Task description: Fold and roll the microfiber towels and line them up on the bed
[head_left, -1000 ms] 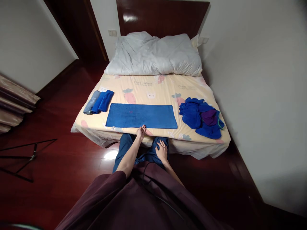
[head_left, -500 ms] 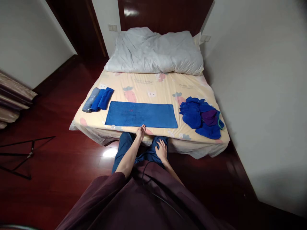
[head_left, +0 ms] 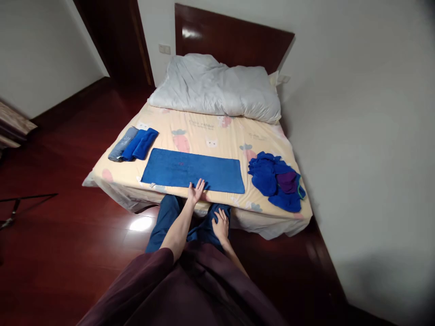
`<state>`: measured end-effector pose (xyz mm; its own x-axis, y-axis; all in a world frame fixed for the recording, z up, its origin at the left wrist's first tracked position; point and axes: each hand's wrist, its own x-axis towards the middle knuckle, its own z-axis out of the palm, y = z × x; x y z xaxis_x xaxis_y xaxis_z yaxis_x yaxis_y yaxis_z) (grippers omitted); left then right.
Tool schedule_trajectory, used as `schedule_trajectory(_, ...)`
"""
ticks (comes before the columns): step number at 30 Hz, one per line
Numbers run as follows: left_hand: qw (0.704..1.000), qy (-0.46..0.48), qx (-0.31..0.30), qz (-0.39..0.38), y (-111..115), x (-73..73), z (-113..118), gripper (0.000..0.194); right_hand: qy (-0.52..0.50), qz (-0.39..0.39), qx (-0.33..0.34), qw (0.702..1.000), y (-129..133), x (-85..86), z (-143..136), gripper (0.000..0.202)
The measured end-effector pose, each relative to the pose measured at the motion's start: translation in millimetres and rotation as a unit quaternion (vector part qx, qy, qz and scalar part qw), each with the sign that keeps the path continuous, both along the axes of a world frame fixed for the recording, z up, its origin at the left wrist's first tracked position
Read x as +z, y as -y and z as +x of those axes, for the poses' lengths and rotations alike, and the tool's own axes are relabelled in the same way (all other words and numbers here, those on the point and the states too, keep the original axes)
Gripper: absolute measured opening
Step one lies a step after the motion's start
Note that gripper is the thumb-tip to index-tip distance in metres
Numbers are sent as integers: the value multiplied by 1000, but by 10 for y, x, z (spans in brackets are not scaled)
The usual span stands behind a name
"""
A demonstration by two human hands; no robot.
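On the left of my bed lie a rolled grey towel and blue folded towels. Next, a blue towel lies flat; my left hand, fingers extended, is at its near edge, contact unclear. My hands are apart, the right hand spread on my trouser leg. Rightmost sits a heap of blue cloths.

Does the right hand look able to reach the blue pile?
Likely yes: the right hand rests open on the leg, and only the bed's edge lies between it and the pile.
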<state>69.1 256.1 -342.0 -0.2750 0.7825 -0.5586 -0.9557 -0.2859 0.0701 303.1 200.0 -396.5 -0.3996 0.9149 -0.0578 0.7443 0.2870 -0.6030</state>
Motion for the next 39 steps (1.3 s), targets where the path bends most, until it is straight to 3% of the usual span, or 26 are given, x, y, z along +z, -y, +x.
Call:
schedule_trajectory(5,998,46,36,-1,-94,-130,28,66,7,-13,8,1000,-9,32,11,44)
schedule_trajectory(9,996,43,72,-40,-171,-276,73,57,24,-86,41,995,-311,204,-15,36)
schedule_trajectory(13,996,19,81,-41,-176,-374,128,52,-11,-235,126,964,-1040,676,-355,35)
schedule_trajectory(16,996,10,69,-47,-158,-386,163,50,-53,-149,165,974,-1750,1069,-931,37)
schedule_trajectory(19,997,13,57,-60,-167,-379,178,48,-32,-91,195,976,-2443,1258,-1705,33)
schedule_trajectory(21,996,16,54,-67,-181,-378,180,46,25,-59,205,977,-2815,1222,-2225,30)
schedule_trajectory(23,996,20,46,-75,-190,-380,178,45,70,-45,213,973,-3075,1081,-2669,30)
schedule_trajectory(27,997,25,20,-73,-181,-382,167,46,137,-65,198,968,-3297,687,-3210,37)
schedule_trajectory(30,998,31,14,-60,-170,-384,158,47,172,-40,184,967,-3372,456,-3364,38)
schedule_trajectory(33,998,40,11,-55,-169,-391,156,48,160,-33,185,969,-3500,337,-3412,22)
schedule_trajectory(35,998,46,9,-52,-171,-395,159,48,151,-74,184,969,-3600,308,-3424,12)
schedule_trajectory(39,998,46,19,-46,-173,-398,172,49,81,-217,154,960,-3722,335,-3440,25)
